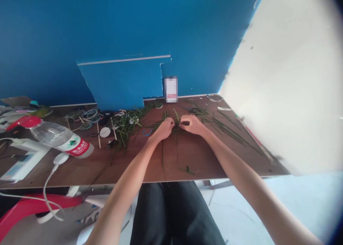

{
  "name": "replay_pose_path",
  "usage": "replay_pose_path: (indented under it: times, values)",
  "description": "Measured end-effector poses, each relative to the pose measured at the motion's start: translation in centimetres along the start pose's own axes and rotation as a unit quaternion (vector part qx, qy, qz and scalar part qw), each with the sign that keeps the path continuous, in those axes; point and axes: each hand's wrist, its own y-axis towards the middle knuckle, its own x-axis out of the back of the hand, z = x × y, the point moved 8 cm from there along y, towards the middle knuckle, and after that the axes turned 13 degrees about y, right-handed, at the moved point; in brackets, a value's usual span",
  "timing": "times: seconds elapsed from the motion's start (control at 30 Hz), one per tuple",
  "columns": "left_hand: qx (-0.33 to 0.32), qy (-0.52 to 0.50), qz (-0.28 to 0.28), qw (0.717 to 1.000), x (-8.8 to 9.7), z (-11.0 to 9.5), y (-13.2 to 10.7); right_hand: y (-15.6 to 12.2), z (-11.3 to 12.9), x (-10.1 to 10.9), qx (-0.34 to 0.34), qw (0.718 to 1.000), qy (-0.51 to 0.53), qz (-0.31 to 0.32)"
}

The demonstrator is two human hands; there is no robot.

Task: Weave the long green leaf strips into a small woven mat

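My left hand [166,128] and my right hand [192,123] nearly meet over the brown table. Both have their fingers pinched around long, narrow green leaf strips [175,114]. One strip sticks up between the hands, and thin strands hang from them toward the table's front edge. How the strips cross at the fingertips is too small to make out. Loose leaf blades [230,130] fan out to the right of my right hand. A thicker heap of cut leaves [125,129] lies left of my left hand, with a small blue loop [147,132] between.
At the left, a plastic bottle with a red spray head [64,139] leans beside a white power strip [23,163] and a cable with a round white charger [61,158]. Several small round items [105,132] lie behind. A white card [170,89] stands against the blue wall.
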Motion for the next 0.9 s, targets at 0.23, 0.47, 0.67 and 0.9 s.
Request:
replay_pose_path:
  times: [0.23, 0.47, 0.67, 0.9]
  values:
    - [-0.042, -0.011, 0.003, 0.999, -0.4, -0.2, 0.0, -0.2, -0.1, -0.5, -0.040, 0.999, 0.006, 0.020]
    - [-0.032, -0.027, 0.007, 0.999, 0.1, -0.3, -0.1, 0.0, -0.1, -0.2, -0.004, 1.000, -0.012, 0.000]
    - [0.008, -0.051, 0.009, 0.999, 0.5, 0.1, -0.2, 0.1, -0.5, 0.0, -0.014, 1.000, -0.026, -0.010]
    - [0.013, -0.051, 0.002, 0.999, 0.6, 0.0, -0.2, 0.0, -0.7, -0.7, -0.019, 0.998, -0.059, 0.014]
